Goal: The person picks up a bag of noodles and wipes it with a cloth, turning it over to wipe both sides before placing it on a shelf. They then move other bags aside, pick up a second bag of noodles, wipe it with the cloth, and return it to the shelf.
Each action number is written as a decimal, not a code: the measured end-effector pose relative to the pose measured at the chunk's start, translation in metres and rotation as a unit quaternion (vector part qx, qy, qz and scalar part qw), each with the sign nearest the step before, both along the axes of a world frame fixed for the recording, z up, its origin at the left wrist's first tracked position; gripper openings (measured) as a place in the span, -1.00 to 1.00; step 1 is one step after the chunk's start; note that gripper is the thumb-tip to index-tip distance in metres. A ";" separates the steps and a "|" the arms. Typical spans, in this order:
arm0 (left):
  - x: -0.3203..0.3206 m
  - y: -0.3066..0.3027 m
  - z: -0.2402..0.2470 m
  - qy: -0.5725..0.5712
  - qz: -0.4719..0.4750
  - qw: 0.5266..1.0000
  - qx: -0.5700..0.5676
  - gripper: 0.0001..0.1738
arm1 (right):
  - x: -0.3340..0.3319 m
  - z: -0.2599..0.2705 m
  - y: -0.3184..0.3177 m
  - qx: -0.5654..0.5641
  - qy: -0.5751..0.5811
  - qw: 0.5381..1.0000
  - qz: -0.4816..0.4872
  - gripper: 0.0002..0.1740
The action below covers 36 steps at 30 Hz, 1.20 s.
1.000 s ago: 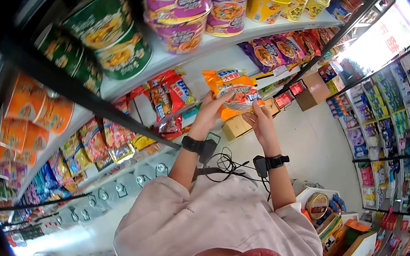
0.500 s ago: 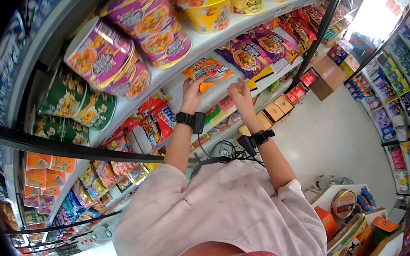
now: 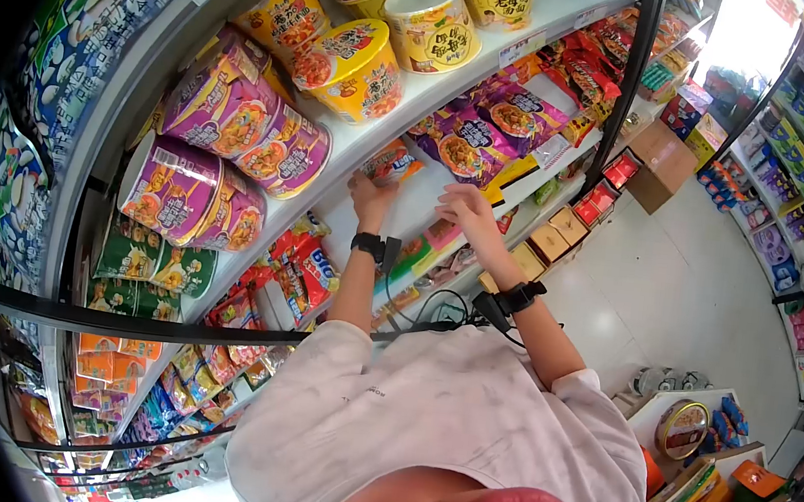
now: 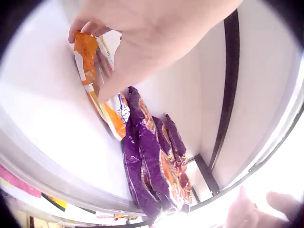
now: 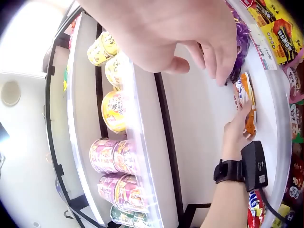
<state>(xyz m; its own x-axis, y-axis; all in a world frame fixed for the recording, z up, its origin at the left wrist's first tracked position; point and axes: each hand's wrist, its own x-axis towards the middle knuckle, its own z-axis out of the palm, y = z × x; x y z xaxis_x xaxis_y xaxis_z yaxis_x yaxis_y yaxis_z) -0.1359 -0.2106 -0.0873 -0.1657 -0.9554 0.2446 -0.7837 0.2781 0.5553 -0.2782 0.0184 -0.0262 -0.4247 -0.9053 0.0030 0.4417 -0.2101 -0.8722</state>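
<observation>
An orange instant noodle packet [image 3: 393,164] is at the white shelf, right beside the purple noodle packets [image 3: 471,151]. My left hand [image 3: 371,201] grips it, thumb on one face and fingers on the other, as the left wrist view shows of the packet [image 4: 111,114]. Its edge overlaps the nearest purple packet [image 4: 135,142] there. Held apart to the right, my right hand [image 3: 472,217] has loosely bent fingers and nothing in them. The right wrist view has this hand [image 5: 180,35] above the shelf surface [image 5: 194,109].
Above, a shelf carries purple noodle cups [image 3: 280,150] and yellow noodle tubs [image 3: 353,65]. Red snack packets [image 3: 307,266] lie left of my left arm. A black upright post [image 3: 627,88] stands beyond the purple packets. Cardboard boxes [image 3: 661,166] sit on the floor at right.
Both hands held the orange packet before; my right hand has let go and drawn away. My left hand has carried the packet in over the shelf, beside the purple packets.
</observation>
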 end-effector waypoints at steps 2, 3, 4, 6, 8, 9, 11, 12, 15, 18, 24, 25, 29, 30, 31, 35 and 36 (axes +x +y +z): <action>-0.004 -0.001 0.002 -0.007 0.017 1.000 0.017 0.33 | -0.010 0.009 0.008 0.002 0.001 1.000 0.001 -0.66; -0.004 -0.006 -0.001 -0.007 0.019 1.000 0.013 0.33 | -0.013 0.010 0.011 0.001 -0.001 1.000 -0.001 -0.66; -0.005 -0.012 -0.008 -0.013 0.017 1.000 -0.006 0.35 | -0.016 0.010 0.013 -0.001 -0.003 1.000 -0.003 -0.67; -0.010 -0.026 -0.021 -0.024 0.010 0.998 -0.049 0.40 | -0.019 0.010 0.019 -0.009 -0.006 1.000 -0.002 -0.68; -0.014 -0.034 -0.028 -0.011 0.024 0.996 -0.085 0.44 | -0.025 0.005 0.026 -0.023 -0.003 1.000 -0.008 -0.70; -0.019 -0.038 -0.033 -0.003 0.023 0.994 -0.102 0.46 | -0.029 0.008 0.034 -0.028 -0.004 0.999 -0.015 -0.70; -0.021 -0.057 -0.044 -0.044 0.037 0.997 -0.054 0.50 | -0.030 0.016 0.052 -0.033 -0.008 0.999 -0.037 -0.71; -0.023 -0.059 -0.036 -0.064 0.043 0.997 0.012 0.42 | -0.031 0.007 0.055 -0.036 -0.002 0.998 -0.053 -0.71; -0.017 -0.042 -0.028 0.015 -0.008 0.999 0.031 0.25 | -0.031 0.012 0.086 0.027 -0.009 0.995 -0.099 -0.69; -0.002 0.008 -0.009 0.195 -0.170 0.966 0.014 -0.03 | -0.019 0.009 0.121 0.034 -0.014 0.987 -0.156 -0.69; 0.034 0.141 0.035 0.351 -0.286 0.888 0.081 -0.45 | 0.039 -0.009 0.243 0.096 0.066 0.937 -0.329 -0.78; 0.043 0.161 0.047 0.342 -0.304 0.882 0.111 -0.52 | 0.053 -0.009 0.261 0.113 0.046 0.923 -0.365 -0.78; 0.065 0.218 0.037 0.425 -0.365 0.783 0.271 -0.63 | 0.112 0.008 0.363 0.153 0.006 0.838 -0.524 -0.77; 0.065 0.233 0.040 0.401 -0.377 0.786 0.282 -0.63 | 0.127 0.015 0.387 0.149 0.009 0.815 -0.560 -0.76; 0.065 0.246 0.046 0.372 -0.392 0.790 0.290 -0.64 | 0.146 0.021 0.413 0.146 0.007 0.791 -0.594 -0.75; 0.047 0.309 0.065 0.372 -0.465 0.714 0.369 -0.66 | 0.227 0.065 0.508 0.118 0.047 0.679 -0.723 -0.69; 0.047 0.334 0.088 0.351 -0.489 0.711 0.363 -0.66 | 0.249 0.076 0.528 0.114 0.052 0.647 -0.752 -0.68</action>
<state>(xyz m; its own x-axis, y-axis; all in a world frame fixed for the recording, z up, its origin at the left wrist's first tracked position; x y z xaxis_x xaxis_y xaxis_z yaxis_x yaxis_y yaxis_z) -0.0888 0.1235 0.0006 -0.9184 -0.3838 0.0964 0.1292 -0.0606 0.9898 -0.0287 0.5466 0.0497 -0.8342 0.5499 0.0409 -0.1764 -0.1958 -0.9646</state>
